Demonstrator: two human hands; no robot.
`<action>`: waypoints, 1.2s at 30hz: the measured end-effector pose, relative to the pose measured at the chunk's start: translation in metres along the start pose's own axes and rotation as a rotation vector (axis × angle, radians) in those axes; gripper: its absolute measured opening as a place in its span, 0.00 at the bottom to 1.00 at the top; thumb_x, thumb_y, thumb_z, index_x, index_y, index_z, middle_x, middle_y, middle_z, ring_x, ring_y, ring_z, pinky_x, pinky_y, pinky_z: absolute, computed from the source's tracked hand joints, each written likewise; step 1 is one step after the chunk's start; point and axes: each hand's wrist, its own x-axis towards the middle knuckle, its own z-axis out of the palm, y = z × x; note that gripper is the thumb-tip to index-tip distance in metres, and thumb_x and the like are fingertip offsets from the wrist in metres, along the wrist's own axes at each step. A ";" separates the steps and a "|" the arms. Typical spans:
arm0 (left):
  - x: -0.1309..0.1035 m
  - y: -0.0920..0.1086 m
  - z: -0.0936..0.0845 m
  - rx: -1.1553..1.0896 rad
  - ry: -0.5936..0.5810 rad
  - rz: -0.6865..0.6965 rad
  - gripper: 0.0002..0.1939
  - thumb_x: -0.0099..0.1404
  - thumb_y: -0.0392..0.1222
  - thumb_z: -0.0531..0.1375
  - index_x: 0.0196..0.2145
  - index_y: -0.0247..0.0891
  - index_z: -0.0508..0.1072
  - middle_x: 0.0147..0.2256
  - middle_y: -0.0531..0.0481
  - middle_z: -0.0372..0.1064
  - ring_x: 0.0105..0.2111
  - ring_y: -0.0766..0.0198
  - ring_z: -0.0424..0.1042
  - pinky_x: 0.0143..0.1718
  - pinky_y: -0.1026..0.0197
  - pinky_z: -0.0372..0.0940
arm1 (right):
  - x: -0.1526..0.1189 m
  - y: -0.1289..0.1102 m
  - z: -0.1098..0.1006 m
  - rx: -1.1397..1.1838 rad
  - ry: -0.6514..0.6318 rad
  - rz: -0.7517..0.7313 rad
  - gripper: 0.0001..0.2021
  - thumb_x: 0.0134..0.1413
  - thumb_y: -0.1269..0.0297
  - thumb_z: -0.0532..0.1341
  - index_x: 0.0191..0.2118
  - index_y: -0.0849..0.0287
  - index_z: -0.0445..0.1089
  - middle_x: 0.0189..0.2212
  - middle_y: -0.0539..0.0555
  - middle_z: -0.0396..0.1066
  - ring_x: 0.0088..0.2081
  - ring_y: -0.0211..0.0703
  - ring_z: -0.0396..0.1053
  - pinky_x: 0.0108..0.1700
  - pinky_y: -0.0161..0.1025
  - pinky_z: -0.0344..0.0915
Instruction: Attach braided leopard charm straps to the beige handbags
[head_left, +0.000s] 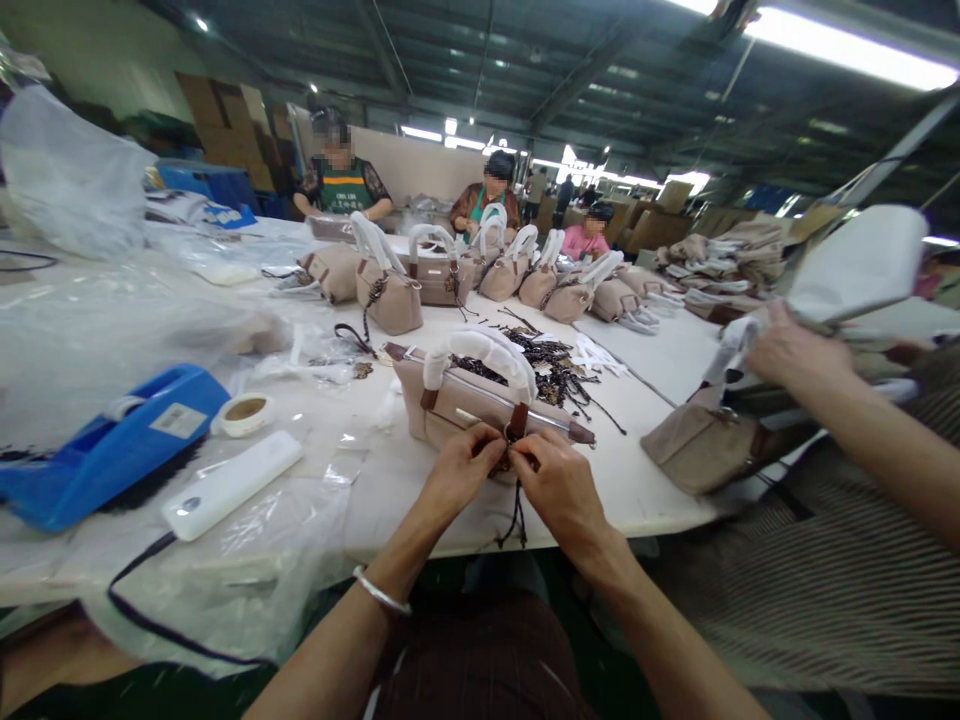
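A beige handbag (pixel 442 400) with brown trim, a zip along its top and white-wrapped handles stands on the table before me. Both hands meet at its front, below the right base of the near handle. Thumb and fingers of my left hand (pixel 469 465) pinch a dark braided cord charm (pixel 517 510) at its upper end. From the other side my right hand (pixel 559 485) pinches the same charm close to the brown handle tab. The cord's loose ends dangle below my fingers. Exactly how it is fastened is hidden by the fingertips.
Behind the bag lies a pile of dark cords (pixel 555 360) with white tags. Several similar handbags (pixel 394 295) stand farther back. At left are a blue tape dispenser (pixel 112 450), a tape roll (pixel 244 413) and a white device (pixel 232 485). A co-worker's hand (pixel 795 350) handles another bag at right.
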 end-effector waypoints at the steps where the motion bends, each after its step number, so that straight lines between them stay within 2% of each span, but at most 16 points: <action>1: -0.001 0.004 0.000 0.087 0.028 0.011 0.09 0.62 0.44 0.56 0.30 0.40 0.74 0.27 0.52 0.72 0.30 0.61 0.69 0.32 0.62 0.61 | -0.002 0.000 0.001 0.009 0.004 -0.013 0.09 0.59 0.70 0.58 0.29 0.58 0.72 0.28 0.53 0.69 0.31 0.43 0.68 0.34 0.38 0.61; 5: -0.004 0.011 0.003 0.467 0.172 0.140 0.06 0.63 0.40 0.57 0.31 0.41 0.74 0.31 0.51 0.74 0.33 0.60 0.71 0.35 0.60 0.59 | -0.006 0.003 0.001 0.161 0.047 -0.015 0.08 0.60 0.70 0.57 0.34 0.57 0.73 0.31 0.53 0.70 0.33 0.42 0.69 0.37 0.38 0.64; 8: -0.005 0.011 0.005 0.637 0.238 0.264 0.05 0.63 0.37 0.57 0.31 0.41 0.73 0.33 0.49 0.73 0.36 0.59 0.70 0.39 0.59 0.60 | -0.007 0.004 -0.003 0.299 0.102 0.055 0.06 0.58 0.70 0.59 0.36 0.56 0.74 0.33 0.52 0.72 0.35 0.42 0.71 0.39 0.37 0.66; 10: -0.006 0.011 0.005 0.623 0.267 0.307 0.05 0.64 0.36 0.57 0.31 0.41 0.72 0.33 0.50 0.72 0.36 0.60 0.70 0.40 0.60 0.60 | -0.006 0.004 -0.006 0.323 0.134 0.084 0.05 0.58 0.71 0.60 0.36 0.56 0.73 0.33 0.53 0.73 0.35 0.43 0.71 0.40 0.38 0.67; 12: -0.006 0.011 0.004 0.495 0.277 0.312 0.06 0.64 0.36 0.56 0.30 0.40 0.71 0.33 0.51 0.71 0.35 0.62 0.69 0.40 0.61 0.61 | -0.006 0.004 -0.006 0.289 0.141 0.055 0.06 0.58 0.71 0.58 0.38 0.57 0.73 0.35 0.54 0.72 0.37 0.44 0.71 0.41 0.39 0.67; 16: -0.007 0.010 0.004 0.252 0.288 0.261 0.07 0.65 0.37 0.56 0.29 0.40 0.69 0.28 0.54 0.69 0.30 0.65 0.68 0.35 0.64 0.61 | -0.005 0.002 -0.004 0.157 0.049 -0.051 0.11 0.63 0.71 0.53 0.45 0.56 0.71 0.37 0.56 0.71 0.40 0.45 0.71 0.45 0.40 0.67; 18: -0.008 0.008 0.004 0.293 0.291 0.322 0.07 0.66 0.37 0.55 0.30 0.40 0.70 0.30 0.52 0.70 0.32 0.63 0.69 0.37 0.63 0.62 | -0.004 0.001 -0.003 0.099 0.016 -0.050 0.11 0.64 0.70 0.53 0.44 0.57 0.71 0.37 0.56 0.71 0.40 0.45 0.71 0.44 0.40 0.66; 21: -0.011 0.008 0.004 0.444 0.287 0.516 0.08 0.67 0.37 0.54 0.33 0.40 0.72 0.37 0.47 0.72 0.40 0.59 0.69 0.46 0.58 0.61 | -0.003 -0.001 -0.004 0.040 -0.002 -0.016 0.10 0.63 0.70 0.54 0.42 0.57 0.72 0.36 0.56 0.71 0.38 0.46 0.71 0.41 0.39 0.66; 24: -0.013 0.015 0.002 0.506 0.262 0.604 0.08 0.68 0.37 0.54 0.33 0.40 0.72 0.39 0.46 0.73 0.42 0.58 0.68 0.50 0.54 0.59 | -0.001 -0.001 -0.005 0.126 -0.005 0.002 0.09 0.61 0.71 0.56 0.43 0.57 0.72 0.37 0.55 0.73 0.39 0.46 0.71 0.42 0.39 0.66; 26: -0.013 0.021 0.001 0.422 0.245 0.547 0.08 0.68 0.38 0.53 0.32 0.40 0.70 0.37 0.46 0.72 0.40 0.58 0.68 0.48 0.55 0.60 | -0.001 -0.001 -0.005 0.236 -0.004 0.020 0.10 0.59 0.73 0.57 0.44 0.57 0.72 0.39 0.54 0.74 0.40 0.45 0.71 0.44 0.39 0.66; 30: -0.009 0.025 -0.003 -0.017 0.203 0.286 0.09 0.70 0.42 0.49 0.34 0.40 0.66 0.33 0.50 0.70 0.35 0.62 0.69 0.40 0.59 0.63 | 0.000 0.000 -0.004 0.344 0.048 0.083 0.10 0.57 0.73 0.58 0.43 0.57 0.73 0.39 0.53 0.75 0.42 0.43 0.72 0.46 0.38 0.66; 32: -0.005 0.019 -0.003 -0.151 0.208 0.188 0.09 0.69 0.43 0.50 0.32 0.40 0.63 0.28 0.54 0.67 0.31 0.64 0.67 0.36 0.62 0.62 | -0.001 0.000 -0.004 0.309 0.053 0.082 0.10 0.58 0.72 0.58 0.43 0.58 0.73 0.40 0.54 0.75 0.42 0.44 0.72 0.47 0.38 0.65; 36: 0.005 -0.001 -0.002 -0.150 0.237 0.047 0.08 0.66 0.43 0.53 0.30 0.40 0.64 0.23 0.58 0.60 0.25 0.66 0.62 0.29 0.64 0.59 | -0.001 -0.007 -0.004 0.079 -0.079 0.076 0.11 0.59 0.72 0.57 0.46 0.58 0.72 0.41 0.56 0.74 0.40 0.47 0.73 0.42 0.39 0.65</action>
